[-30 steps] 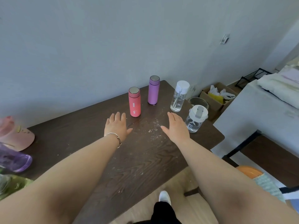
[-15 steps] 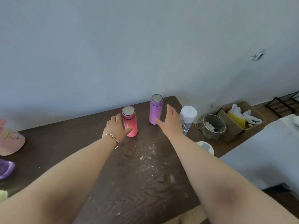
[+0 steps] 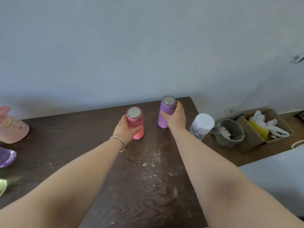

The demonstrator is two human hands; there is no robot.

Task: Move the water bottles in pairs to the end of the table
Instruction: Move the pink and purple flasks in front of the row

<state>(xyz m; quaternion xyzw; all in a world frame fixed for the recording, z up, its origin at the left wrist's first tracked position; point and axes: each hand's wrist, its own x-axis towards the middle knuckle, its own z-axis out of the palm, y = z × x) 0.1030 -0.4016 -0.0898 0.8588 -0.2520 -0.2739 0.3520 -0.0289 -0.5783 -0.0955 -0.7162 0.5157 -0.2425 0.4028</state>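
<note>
The fingers [image 3: 178,106] of the right hand [image 3: 175,118] wrap round the far side of the purple bottle [image 3: 165,113], thumb across its near face just under the cap, so the bottle is clasped at the upper body where a straight lift would keep it upright. The left hand [image 3: 125,129] does the same to the pink bottle [image 3: 136,124], fingers behind, thumb lying across the front low down (a bracelet [image 3: 119,140] sits at that wrist). Both bottles appear to stand on the table [image 3: 148,178], and a grip on each at once suits moving them as a pair.

Taking the purple bottle as the marker: it stands near the table's far right corner, the pink one just to its left and a little nearer the person. To its right, at the table's right edge, stands a clear bottle with a white cap [image 3: 203,125]. Beyond that, off the table, are a bin [image 3: 230,134] and a cardboard box [image 3: 266,129]. Well to its left, more coloured bottles [image 3: 11,127] wait at the other end.
</note>
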